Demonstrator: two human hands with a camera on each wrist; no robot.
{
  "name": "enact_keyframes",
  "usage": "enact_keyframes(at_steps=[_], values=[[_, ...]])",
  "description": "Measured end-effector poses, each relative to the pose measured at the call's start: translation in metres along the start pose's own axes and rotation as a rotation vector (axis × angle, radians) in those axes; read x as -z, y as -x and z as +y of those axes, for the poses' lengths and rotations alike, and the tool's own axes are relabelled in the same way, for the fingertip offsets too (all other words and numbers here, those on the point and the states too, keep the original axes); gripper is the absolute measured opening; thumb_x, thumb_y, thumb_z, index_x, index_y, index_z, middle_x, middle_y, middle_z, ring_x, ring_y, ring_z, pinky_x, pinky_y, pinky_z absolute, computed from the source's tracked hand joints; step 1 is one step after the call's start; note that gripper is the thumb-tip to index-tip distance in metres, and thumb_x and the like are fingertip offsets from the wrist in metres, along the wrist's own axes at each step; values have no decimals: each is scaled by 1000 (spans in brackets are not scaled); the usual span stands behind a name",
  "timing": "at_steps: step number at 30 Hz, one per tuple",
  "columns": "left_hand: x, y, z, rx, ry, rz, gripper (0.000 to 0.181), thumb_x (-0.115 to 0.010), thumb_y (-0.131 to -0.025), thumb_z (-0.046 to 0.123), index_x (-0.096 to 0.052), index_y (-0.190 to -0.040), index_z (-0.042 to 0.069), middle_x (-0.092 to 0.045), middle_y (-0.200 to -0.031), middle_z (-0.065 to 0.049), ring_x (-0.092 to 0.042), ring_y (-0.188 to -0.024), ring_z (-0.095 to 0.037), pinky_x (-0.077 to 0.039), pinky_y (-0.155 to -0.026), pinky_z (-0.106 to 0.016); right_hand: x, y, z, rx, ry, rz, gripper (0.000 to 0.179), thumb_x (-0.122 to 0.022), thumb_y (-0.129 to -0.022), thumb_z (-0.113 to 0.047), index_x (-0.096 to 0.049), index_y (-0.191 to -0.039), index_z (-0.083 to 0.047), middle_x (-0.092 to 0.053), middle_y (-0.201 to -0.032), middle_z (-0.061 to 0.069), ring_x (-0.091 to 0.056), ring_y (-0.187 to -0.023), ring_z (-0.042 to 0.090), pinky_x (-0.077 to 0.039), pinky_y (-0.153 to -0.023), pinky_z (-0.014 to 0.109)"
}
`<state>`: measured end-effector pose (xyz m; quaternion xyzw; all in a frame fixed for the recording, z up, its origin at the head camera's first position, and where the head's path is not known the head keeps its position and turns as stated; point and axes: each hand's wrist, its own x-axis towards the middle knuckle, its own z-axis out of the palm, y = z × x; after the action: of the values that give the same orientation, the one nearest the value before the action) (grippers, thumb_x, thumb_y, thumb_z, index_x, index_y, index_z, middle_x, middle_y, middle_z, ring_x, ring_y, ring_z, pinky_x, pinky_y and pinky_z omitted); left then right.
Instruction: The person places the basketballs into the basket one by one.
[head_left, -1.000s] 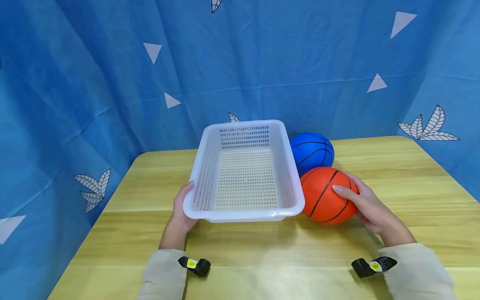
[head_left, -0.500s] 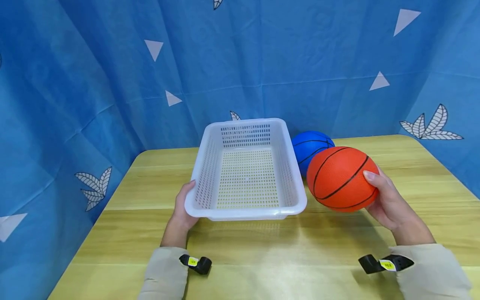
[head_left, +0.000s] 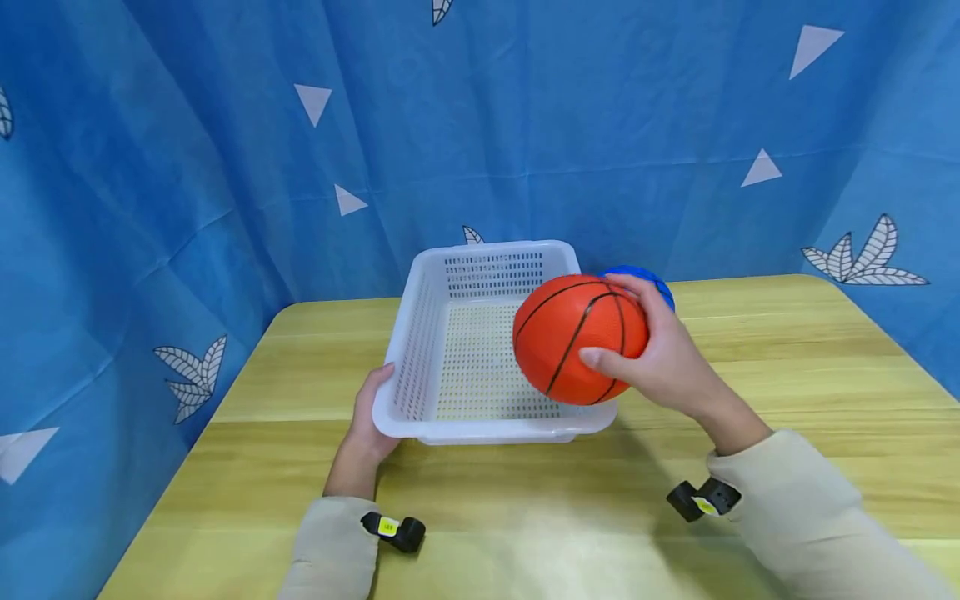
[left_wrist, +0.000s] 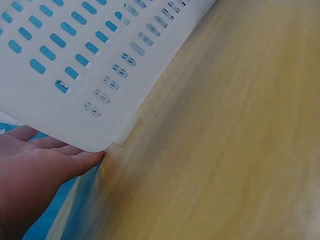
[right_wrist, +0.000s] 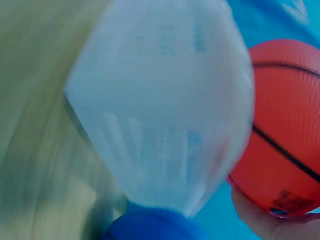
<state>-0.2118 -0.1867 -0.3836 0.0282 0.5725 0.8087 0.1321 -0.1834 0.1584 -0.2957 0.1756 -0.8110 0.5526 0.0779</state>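
From the right wrist we see, though blurred, what the head view hides: small dark printing [right_wrist: 295, 201] low on the orange ball [right_wrist: 287, 125], and a broad top stretch of the blue ball [right_wrist: 155, 227] beside the outside of the white basket [right_wrist: 160, 95]. In the head view we get only a sliver of that blue ball, at the basket's far right, behind the orange one and the right hand [head_left: 663, 362]. The left wrist view gives us the basket's slots [left_wrist: 68, 28] close up, with blue showing through them.

The right hand's grip is spread wide and clasps the orange ball — thumb on the near side, fingers toward the far side — holding it over the right part of the basket; we cannot tell whether it touches the rim. The left hand [head_left: 370, 421] grips the basket at its near left corner, thumb on the rim.

Below lies a pale wood-grained bench [head_left: 510, 533] with rounded far corners. Behind it and along both sides hangs a blue cloth [head_left: 480, 117], printed with white triangles and black-outlined leaves. Each beige sleeve [head_left: 333, 537] carries a black device [head_left: 405, 533] with a yellow label [head_left: 387, 527].
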Motion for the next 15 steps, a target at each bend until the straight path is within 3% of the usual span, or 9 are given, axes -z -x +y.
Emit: enact_keyframes(at_steps=[5, 11, 15], values=[[0, 2, 0, -8, 7, -10, 59, -22, -96, 39, -17, -150, 17, -23, -152, -16, -28, -134, -32, -26, -106, -37, -28, -6, -6, 50, 254, -36, 82, -80, -69, -38, -37, -138, -25, -48, -129, 3, -52, -111, 26, -54, -75, 44], [2, 1, -2, -2, 11, -1, 58, -21, -96, 40, -20, -150, 16, -24, -150, -18, -32, -130, -31, -28, -104, -37, -44, -14, -2, 66, 430, -112, 84, -78, -68, -48, -38, -138, -26, -44, -128, 4, -52, -110, 27, -54, -76, 45], [1, 1, -2, -2, 5, 4, 58, -21, -96, 40, -20, -150, 17, -25, -150, -17, -33, -130, -30, -28, -104, -36, -54, -17, 3, 146, 562, -164, 81, -76, -67, -51, -41, -136, -25, -45, -126, 4, -53, -108, 26, -54, -77, 43]])
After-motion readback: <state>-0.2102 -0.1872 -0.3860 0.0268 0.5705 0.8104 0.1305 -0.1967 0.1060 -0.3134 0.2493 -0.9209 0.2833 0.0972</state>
